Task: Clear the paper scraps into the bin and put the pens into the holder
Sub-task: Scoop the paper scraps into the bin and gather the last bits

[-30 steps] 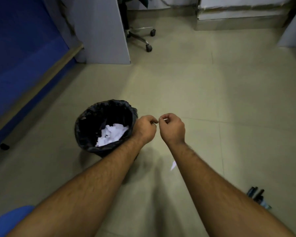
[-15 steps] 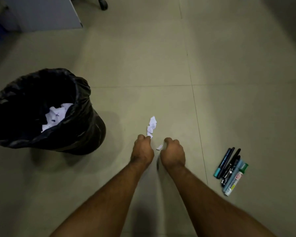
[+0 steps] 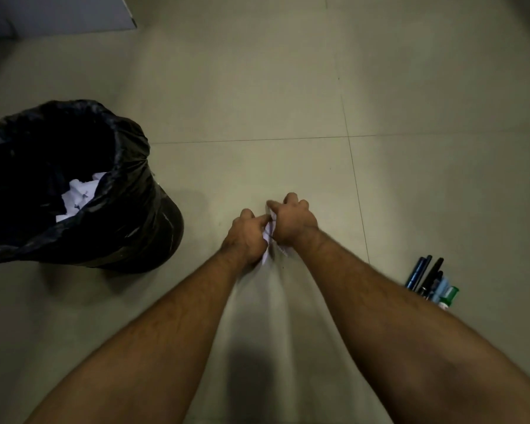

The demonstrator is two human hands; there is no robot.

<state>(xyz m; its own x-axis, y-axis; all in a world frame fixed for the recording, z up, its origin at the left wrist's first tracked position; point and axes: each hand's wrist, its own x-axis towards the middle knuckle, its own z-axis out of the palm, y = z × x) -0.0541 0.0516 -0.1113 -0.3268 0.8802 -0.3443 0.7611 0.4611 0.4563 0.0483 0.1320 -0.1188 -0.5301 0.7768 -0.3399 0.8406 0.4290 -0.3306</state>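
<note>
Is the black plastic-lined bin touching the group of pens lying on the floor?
Apart. The head view shows the bin left and the pens right, with bare floor between.

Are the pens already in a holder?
No. The pens lie in a loose cluster on the floor beside the right forearm, and no holder is in view.

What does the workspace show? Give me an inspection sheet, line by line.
Surface: tiled floor, dimly lit.
Job's things: paper scraps gathered between both hands; bin with black liner, white paper inside; pens lying together on the floor; no holder seen.
Clutter: nothing seen.
Grippers: left hand and right hand grip the scraps.
Cables: nothing seen.
Surroundings: pale panel at top left.
</note>
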